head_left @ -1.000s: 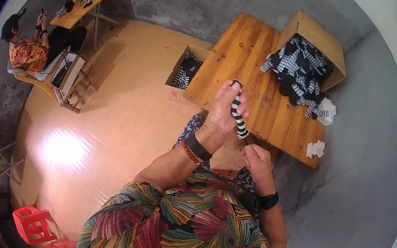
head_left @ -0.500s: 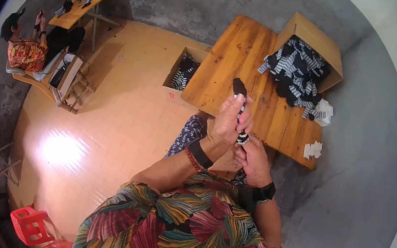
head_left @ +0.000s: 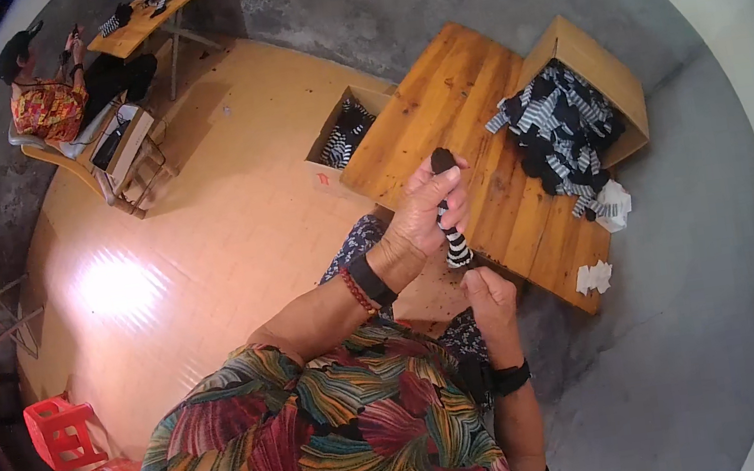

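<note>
My left hand point(head_left: 434, 201) is closed around a narrow black-and-white striped knit piece point(head_left: 457, 246), held upright over the near edge of the wooden table. Its solid black end point(head_left: 442, 161) sticks out above my fingers, and the striped part hangs below them to a pale lower end. Just under that end is my right hand point(head_left: 491, 295), closed, with thumb and forefinger pinched together. Whether a thread or a bit of the knit is between those fingers is too small to tell.
On the wooden table point(head_left: 421, 101), a tipped cardboard box point(head_left: 617, 88) spills black and grey-striped knit pieces point(head_left: 563, 130). Paper scraps point(head_left: 594, 277) lie nearby. Another box point(head_left: 327, 177) stands beyond the table's left. A seated person point(head_left: 51, 107) is far left; red stools point(head_left: 62, 432) stand lower left.
My right hand has moved down from the knit piece, baring more of its striped lower end. My left hand has shifted slightly left, still gripping the piece.
</note>
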### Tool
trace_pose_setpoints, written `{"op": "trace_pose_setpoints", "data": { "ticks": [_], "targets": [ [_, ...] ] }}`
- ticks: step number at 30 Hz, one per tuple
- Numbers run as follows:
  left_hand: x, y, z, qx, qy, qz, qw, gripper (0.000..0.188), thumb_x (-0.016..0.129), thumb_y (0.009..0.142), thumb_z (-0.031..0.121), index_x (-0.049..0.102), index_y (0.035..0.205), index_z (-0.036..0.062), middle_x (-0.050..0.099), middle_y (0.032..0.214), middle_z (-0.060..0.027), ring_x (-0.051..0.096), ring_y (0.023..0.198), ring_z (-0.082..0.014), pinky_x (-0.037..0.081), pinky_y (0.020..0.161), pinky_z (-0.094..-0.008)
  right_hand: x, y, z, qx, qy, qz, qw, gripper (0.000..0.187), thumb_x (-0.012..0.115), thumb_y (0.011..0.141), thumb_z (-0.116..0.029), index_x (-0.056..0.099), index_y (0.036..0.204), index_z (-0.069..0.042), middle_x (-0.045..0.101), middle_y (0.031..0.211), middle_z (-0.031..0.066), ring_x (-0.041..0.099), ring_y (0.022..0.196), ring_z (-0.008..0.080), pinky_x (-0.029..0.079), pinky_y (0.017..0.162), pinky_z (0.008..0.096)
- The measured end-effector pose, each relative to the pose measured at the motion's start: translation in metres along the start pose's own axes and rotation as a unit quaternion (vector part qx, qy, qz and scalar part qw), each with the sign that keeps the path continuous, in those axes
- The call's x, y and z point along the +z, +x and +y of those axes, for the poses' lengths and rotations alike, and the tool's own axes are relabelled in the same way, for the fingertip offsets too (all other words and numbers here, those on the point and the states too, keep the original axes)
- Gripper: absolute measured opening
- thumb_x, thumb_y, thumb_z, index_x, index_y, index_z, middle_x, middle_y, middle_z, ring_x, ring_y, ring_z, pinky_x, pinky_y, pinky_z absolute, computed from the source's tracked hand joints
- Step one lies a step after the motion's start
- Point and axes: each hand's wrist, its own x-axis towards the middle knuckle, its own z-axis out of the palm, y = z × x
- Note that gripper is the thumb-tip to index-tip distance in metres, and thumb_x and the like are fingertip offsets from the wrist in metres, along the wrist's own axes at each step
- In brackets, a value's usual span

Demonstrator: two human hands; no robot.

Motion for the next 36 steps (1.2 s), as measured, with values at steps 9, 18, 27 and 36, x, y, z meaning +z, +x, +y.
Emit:
{"op": "trace_pose_setpoints", "data": {
  "ticks": [9,18,27,36],
  "targets": [
    [0.013,-0.012,-0.02,0.005,0.027,0.054,0.998,0.015,0.053,0.083,0.013,0.046,0.095,0.0086,0.04,0.055,0.0009,0.035,0.04,-0.0075,0.038,0.04,-0.024,0.023,0.01,-0.03,0.201,0.449,-0.04,0.87,0.018,0.051,0.086,-0.022,0.05,0.075,-0.007,0.035,0.051,-0.0057,0.03,0.04,0.0044,0.024,0.037,0.0206],
    [0.009,-0.001,-0.007,0.04,0.048,0.093,0.994,0.016,0.052,0.084,0.017,0.048,0.097,0.0092,0.05,0.068,-0.0049,0.047,0.055,-0.0146,0.045,0.054,-0.032,0.013,0.011,0.0,-0.046,-0.063,0.094,0.993,0.018,0.047,0.086,-0.014,0.053,0.075,-0.001,0.038,0.056,-0.003,0.033,0.055,0.0028,0.028,0.048,0.0184],
    [0.011,0.007,-0.002,0.014,-0.11,0.027,0.993,0.027,0.043,0.088,0.036,0.049,0.093,0.01,0.048,0.066,-0.0036,0.04,0.05,-0.0147,0.039,0.051,-0.0328,0.017,-0.012,0.004,0.027,0.089,0.086,0.992,0.023,0.048,0.086,-0.017,0.051,0.071,0.001,0.042,0.059,0.0003,0.038,0.056,0.0079,0.033,0.049,0.0241],
    [0.022,-0.001,-0.011,-0.045,-0.095,0.005,0.994,0.034,0.038,0.089,0.043,0.048,0.091,0.0106,0.039,0.053,0.0002,0.029,0.035,-0.0103,0.029,0.038,-0.0264,0.015,0.002,-0.002,0.044,0.19,0.028,0.98,0.02,0.048,0.088,-0.021,0.052,0.078,-0.005,0.035,0.053,-0.0062,0.03,0.045,0.0029,0.022,0.04,0.02]
  ]
}}
